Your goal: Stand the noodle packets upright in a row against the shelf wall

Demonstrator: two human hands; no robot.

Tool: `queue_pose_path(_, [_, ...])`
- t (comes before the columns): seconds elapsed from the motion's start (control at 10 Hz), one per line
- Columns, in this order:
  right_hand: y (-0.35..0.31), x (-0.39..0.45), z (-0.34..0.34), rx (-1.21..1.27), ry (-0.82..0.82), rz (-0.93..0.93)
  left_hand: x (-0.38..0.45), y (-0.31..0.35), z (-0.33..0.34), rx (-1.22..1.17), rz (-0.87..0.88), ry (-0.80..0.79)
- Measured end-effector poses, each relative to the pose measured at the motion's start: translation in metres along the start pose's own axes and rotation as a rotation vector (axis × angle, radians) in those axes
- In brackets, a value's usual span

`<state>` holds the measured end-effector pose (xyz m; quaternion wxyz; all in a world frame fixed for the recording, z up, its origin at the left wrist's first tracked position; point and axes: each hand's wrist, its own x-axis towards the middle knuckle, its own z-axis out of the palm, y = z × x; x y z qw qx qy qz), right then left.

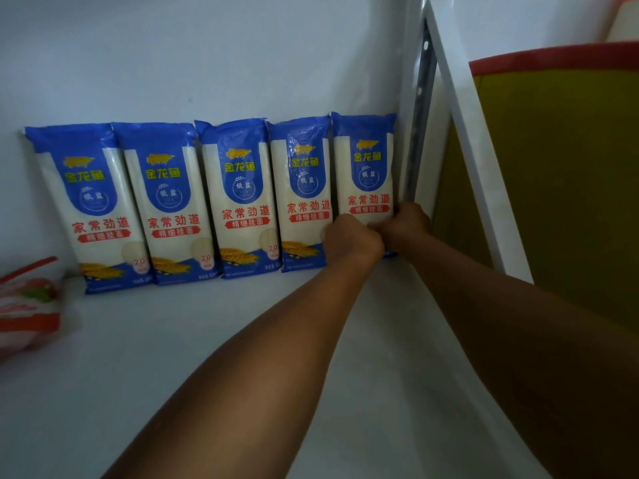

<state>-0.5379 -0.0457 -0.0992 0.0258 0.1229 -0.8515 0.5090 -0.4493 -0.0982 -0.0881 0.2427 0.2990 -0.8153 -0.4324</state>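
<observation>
Several blue-and-white noodle packets stand upright in a row, leaning on the white back wall (207, 57) of the shelf. The rightmost packet (364, 160) sits in the corner by the metal upright. Both of my hands are at its lower part: my left hand (351, 242) covers its bottom left, overlapping the neighbouring packet (301, 188), and my right hand (406, 224) grips its bottom right edge. The fingers of both hands are curled on the packet and hide its base. The leftmost packet (86, 205) tilts slightly.
A red-and-white packet (27, 305) lies at the left edge of the white shelf floor (155, 357). A slotted metal upright (418, 108) and a white frame bar (466, 140) bound the right side. Beyond them stands an olive panel with a red rim (553, 167).
</observation>
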Motion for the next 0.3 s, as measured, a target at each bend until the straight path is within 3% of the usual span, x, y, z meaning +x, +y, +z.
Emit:
queue_pose_path(0.1, [0.003, -0.013, -0.005, 0.012, 0.087, 0.064, -0.014, 0.0, -0.002, 0.04, -0.03, -0.021])
queue_pose_path(0.3, [0.002, -0.055, -0.009, -0.049, 0.142, -0.018, -0.036, -0.021, -0.043, 0.085, -0.011, -0.043])
